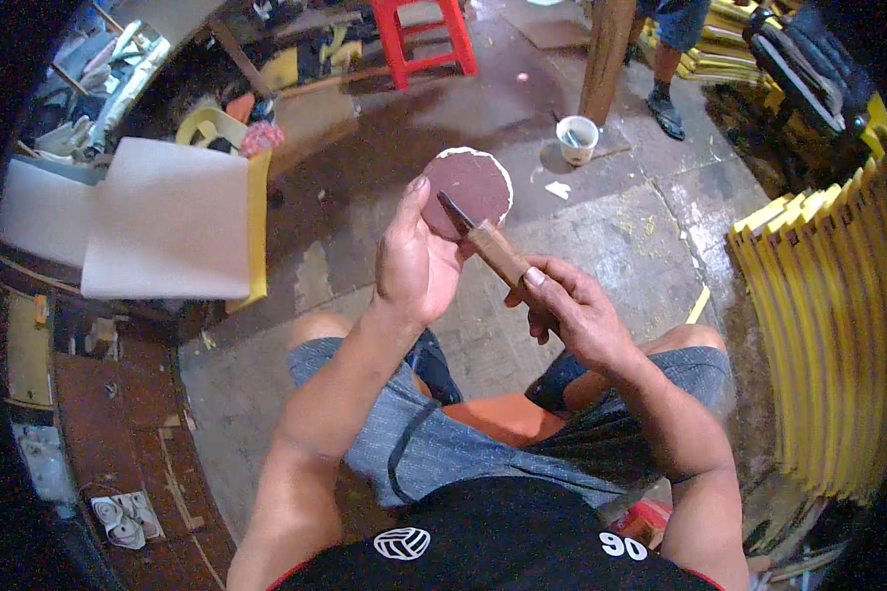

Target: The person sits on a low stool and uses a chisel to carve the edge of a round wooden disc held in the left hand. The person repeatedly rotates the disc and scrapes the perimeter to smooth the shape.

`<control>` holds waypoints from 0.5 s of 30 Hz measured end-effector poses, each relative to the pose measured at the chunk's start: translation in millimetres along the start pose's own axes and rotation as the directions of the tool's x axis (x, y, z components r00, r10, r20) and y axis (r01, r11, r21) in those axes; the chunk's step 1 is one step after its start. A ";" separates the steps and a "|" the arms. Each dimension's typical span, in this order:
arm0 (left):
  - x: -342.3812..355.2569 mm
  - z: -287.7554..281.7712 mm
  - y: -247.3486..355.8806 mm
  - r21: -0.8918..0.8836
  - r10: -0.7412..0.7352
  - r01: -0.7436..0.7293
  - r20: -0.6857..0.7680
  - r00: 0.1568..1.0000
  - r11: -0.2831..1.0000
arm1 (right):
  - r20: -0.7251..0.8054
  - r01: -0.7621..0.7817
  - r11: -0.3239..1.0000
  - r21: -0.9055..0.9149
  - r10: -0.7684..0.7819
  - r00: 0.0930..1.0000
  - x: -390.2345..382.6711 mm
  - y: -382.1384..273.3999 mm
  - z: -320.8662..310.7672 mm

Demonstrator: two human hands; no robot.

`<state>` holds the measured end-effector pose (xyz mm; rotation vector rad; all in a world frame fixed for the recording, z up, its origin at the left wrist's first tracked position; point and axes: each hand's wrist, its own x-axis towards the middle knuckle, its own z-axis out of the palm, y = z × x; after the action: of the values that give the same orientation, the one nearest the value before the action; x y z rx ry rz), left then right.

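My left hand (419, 261) holds up a round, reddish-brown sanding disc (485, 187) with a ragged whitish edge along its top and right. The thumb lies at the disc's left rim; the other fingers are hidden behind it. In my right hand (577, 305) is a knife (503, 256) with a wooden handle, fingers wrapped around its lower end. Its short dark blade points up and left across the face of the disc. Whether the blade touches the surface, I cannot tell. Both hands are above the floor, in front of my knees.
Tall stacks of yellow-edged sheets (808, 335) stand at the right. Pale, yellow-edged panels (168, 222) are at the left. Farther off are a white tub (577, 140), a wooden post (611, 69), a red stool (419, 44) and another person's leg (666, 69). Scraps litter the floor.
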<state>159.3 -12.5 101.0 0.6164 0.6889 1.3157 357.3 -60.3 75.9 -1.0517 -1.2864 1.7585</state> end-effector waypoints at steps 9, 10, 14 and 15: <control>1.3 -29.8 -13.6 -0.110 -0.078 0.071 -0.055 0.995 0.991 | -0.055 -0.163 0.982 0.097 0.169 0.984 8.8 30.2 -1.1; 2.1 -32.7 -14.0 -0.097 -0.068 0.060 -0.080 0.994 0.993 | -0.057 -0.180 0.978 0.108 0.186 0.981 9.6 31.3 0.0; 2.4 -42.8 -9.9 -0.126 -0.080 0.069 -0.091 0.993 0.990 | -0.047 -0.241 0.953 0.182 0.253 0.966 11.3 31.4 5.5; 1.9 -44.3 -8.8 -0.141 -0.082 0.070 -0.084 0.993 0.988 | -0.041 -0.254 0.944 0.209 0.268 0.963 11.8 30.6 6.4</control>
<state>131.8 -11.2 65.1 0.4177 0.6816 1.3136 344.2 -60.1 45.1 -1.1958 -0.9353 1.9834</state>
